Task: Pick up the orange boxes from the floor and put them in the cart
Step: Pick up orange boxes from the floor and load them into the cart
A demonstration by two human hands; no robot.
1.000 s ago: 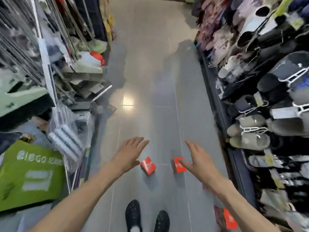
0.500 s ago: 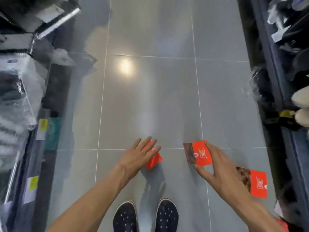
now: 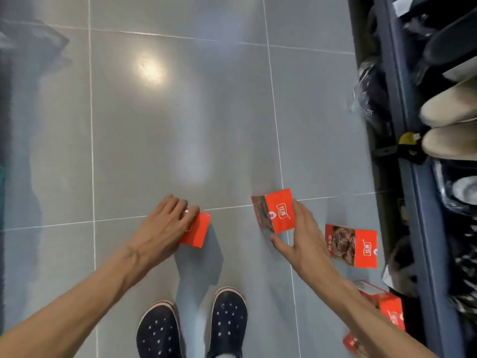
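Note:
Several orange boxes lie on the grey tile floor. My left hand (image 3: 165, 227) covers one orange box (image 3: 197, 231), fingers curled over its top edge. My right hand (image 3: 303, 239) wraps around a second orange box (image 3: 280, 213), thumb below it and fingers behind its right side. A third orange box (image 3: 352, 245) lies flat to the right of that hand. Two more, an orange box (image 3: 387, 310) and another one (image 3: 352, 342), sit partly hidden behind my right forearm near the shelf base. No cart is in view.
My two dark dotted shoes (image 3: 192, 328) stand just below the hands. A dark blue shelf unit (image 3: 423, 202) holding slippers and bagged goods runs along the right edge. Open tile floor (image 3: 180, 112) stretches ahead.
The view has dropped closer to the floor. My left hand has closed down over its box and my right hand has wrapped around the second box.

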